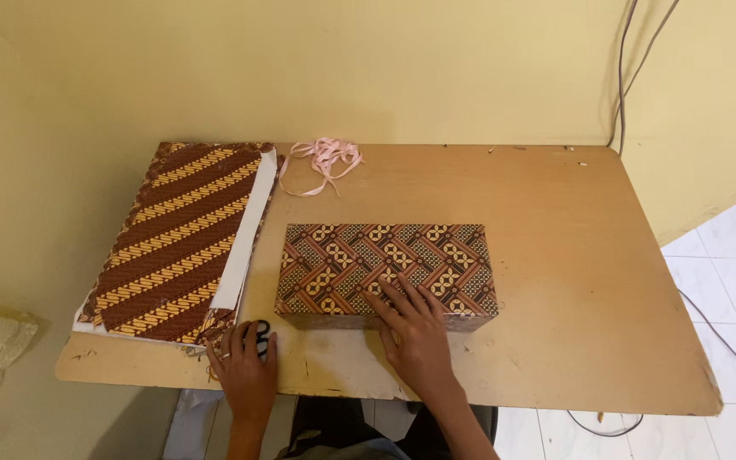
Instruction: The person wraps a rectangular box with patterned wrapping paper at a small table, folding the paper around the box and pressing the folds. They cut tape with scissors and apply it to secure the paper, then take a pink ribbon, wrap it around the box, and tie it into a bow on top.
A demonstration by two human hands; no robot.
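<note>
A worn wooden surface [555, 281] is seen from above, its top scuffed and its near edge chipped, with a ragged corner at lower left. It is set against a plain yellow wall [368, 68]; white floor tiles [726, 255] are visible to the right, and grey cables [632, 68] are hung down the wall at the far right corner, with another trailing across the tiles. A rectangular box wrapped in brown patterned paper [385, 264] is placed near the middle of the surface, its long side parallel to the near edge. The right hand [415, 328] is laid flat on the near edge of the box top, fingers spread and extended, nothing clasped. The left hand [244, 362] is rested on the surface just left of the box's near corner, fingers closed loosely over black-handled scissors [261, 332], of which only the handles are seen. A sheet of brown and gold striped wrapping paper [181, 238] is spread along the left side, its white underside turned up along the right margin. A tangle of pale pink ribbon [325, 160] is noted at the far edge, near the wall, well apart from both hands. A dark chair or clothing is glimpsed below the near edge; which cannot be told.
</note>
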